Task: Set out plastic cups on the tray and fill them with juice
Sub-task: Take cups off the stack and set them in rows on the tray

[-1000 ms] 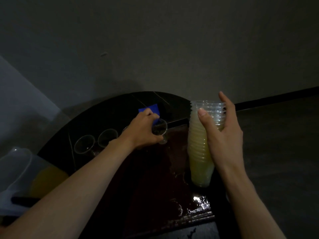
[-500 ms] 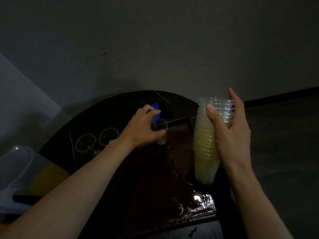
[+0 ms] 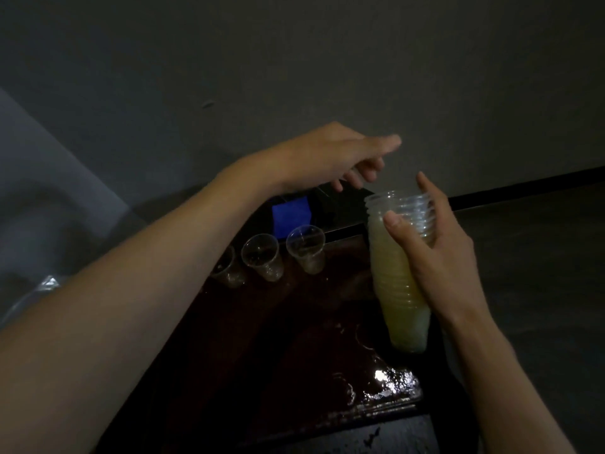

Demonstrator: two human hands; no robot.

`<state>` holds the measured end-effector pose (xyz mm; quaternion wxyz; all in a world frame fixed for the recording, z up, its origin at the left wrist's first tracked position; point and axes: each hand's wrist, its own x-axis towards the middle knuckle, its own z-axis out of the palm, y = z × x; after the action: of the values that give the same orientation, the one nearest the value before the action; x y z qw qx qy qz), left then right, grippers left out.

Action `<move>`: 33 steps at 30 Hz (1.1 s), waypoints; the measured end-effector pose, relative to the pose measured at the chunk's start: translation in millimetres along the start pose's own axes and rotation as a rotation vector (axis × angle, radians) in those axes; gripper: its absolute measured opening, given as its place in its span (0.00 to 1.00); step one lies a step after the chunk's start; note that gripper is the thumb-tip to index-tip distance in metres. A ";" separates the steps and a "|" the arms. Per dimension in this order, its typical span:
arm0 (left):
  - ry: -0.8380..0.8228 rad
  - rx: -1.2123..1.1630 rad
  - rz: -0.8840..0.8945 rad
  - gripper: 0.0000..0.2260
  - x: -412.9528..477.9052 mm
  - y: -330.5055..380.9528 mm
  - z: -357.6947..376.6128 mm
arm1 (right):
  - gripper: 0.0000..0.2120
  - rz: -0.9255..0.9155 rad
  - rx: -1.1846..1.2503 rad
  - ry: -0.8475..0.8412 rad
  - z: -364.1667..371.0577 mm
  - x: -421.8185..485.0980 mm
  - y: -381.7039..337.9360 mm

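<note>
Gripping cup stack (image 3: 393, 283) in right hand (image 3: 442, 257), left hand (image 3: 334, 155) relaxed above it, apparently empty

I identify a dim, plain indoor room, type undetermined: bare grey wall (image 3: 294, 60), dark baseboard (image 3: 523, 187), black round table (image 3: 340, 211).

We see through a wide camera at head height, facing forward and down over the tray (image 3: 294, 355) toward the wall (image 3: 294, 60). It sits near: the left hand (image 3: 330, 155), right hand (image 3: 438, 257) and stack of cups (image 3: 389, 276) fill the middle.
</note>
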<state>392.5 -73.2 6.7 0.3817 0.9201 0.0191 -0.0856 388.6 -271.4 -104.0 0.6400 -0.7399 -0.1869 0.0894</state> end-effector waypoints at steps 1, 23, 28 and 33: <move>-0.062 0.089 -0.005 0.20 -0.9 4.9 -4.7 | 0.42 -0.006 -0.005 -0.019 0.6 0.2 -0.4; -0.124 0.407 -0.081 0.23 -14.4 23.4 -26.4 | 0.33 -0.169 -0.085 -0.183 11.5 -3.9 -8.6; 0.187 0.096 0.003 0.22 -13.4 6.1 -45.2 | 0.34 -0.054 -0.047 0.060 -7.7 2.0 -2.4; 0.361 0.277 -0.028 0.18 1.1 -27.8 -13.8 | 0.34 0.022 0.025 0.284 -26.3 4.1 4.4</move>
<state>392.8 -43.9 -3.3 0.2411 0.9637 0.0879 0.0733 402.9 -294.3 -103.5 0.6682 -0.7391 -0.0852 -0.0071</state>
